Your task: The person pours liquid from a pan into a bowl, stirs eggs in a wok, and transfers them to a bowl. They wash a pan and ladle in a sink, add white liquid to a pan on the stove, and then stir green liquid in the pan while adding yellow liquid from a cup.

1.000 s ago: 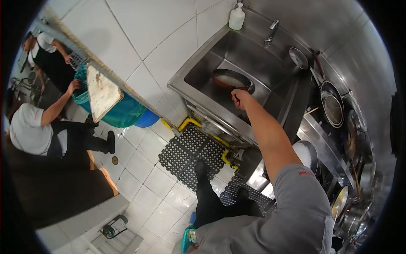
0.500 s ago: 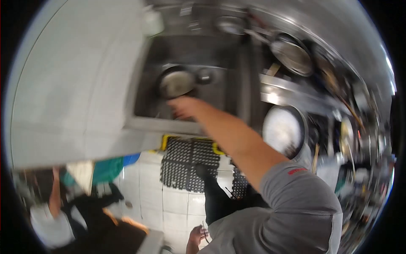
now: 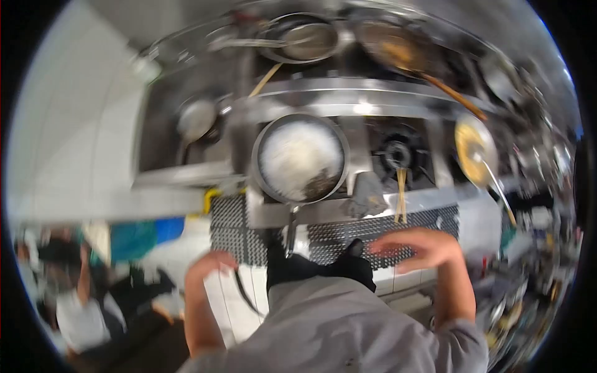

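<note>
My left hand [image 3: 214, 264] is on the left beside my body, its fingers curled round one end of a thin, dark, curved strip [image 3: 247, 293] whose kind I cannot make out. My right hand [image 3: 420, 245] is in the air over the stove's front edge, fingers stretched out with nothing in them. Between and beyond the hands, a large frying pan [image 3: 283, 158] with white, foamy content and a dark patch stands on the stove, handle toward me. A grey cloth [image 3: 367, 196] and wooden tongs or sticks [image 3: 401, 193] lie right of it, nearest my right hand.
A small pan [image 3: 197, 118] sits in the sink [image 3: 155, 155] at left. Behind are a pan [image 3: 326, 46] with a utensil across it and a brown pan [image 3: 392, 46]. A yellow-filled dish [image 3: 469, 149] holds a ladle. Another person [image 3: 78, 317] is at lower left.
The view has swung right from the sink to the stove. My right hand has left the pan in the sink and opened. My left hand has come up, with the dark strip still at it.
</note>
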